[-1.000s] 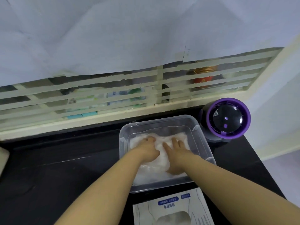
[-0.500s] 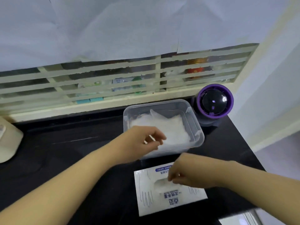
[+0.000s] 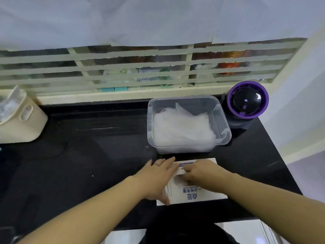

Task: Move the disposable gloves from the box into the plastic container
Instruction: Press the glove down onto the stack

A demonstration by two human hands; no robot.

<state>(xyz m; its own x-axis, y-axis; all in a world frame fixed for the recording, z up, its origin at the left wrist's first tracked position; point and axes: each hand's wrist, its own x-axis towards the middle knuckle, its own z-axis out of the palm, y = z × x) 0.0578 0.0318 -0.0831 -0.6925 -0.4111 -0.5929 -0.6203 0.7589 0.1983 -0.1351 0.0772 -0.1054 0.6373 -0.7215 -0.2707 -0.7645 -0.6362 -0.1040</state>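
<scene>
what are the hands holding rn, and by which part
Left hand lies flat on the glove box, left side, holding nothing. Right hand curls into the box's top opening; whether it pinches anything there cannot be told.

Black countertop point(image 3: 88, 155) fills the shot. Purple-ringed gadget point(image 3: 247, 103) with a dark dome sits at 2 o'clock, cream bin point(image 3: 22, 124) with crinkly plastic inside at 9. Slatted grille point(image 3: 123, 67) across 12, white sheet point(image 3: 140, 20) above it, teal boxes point(image 3: 114, 89) and an orange jar point(image 3: 229, 66) behind.
</scene>
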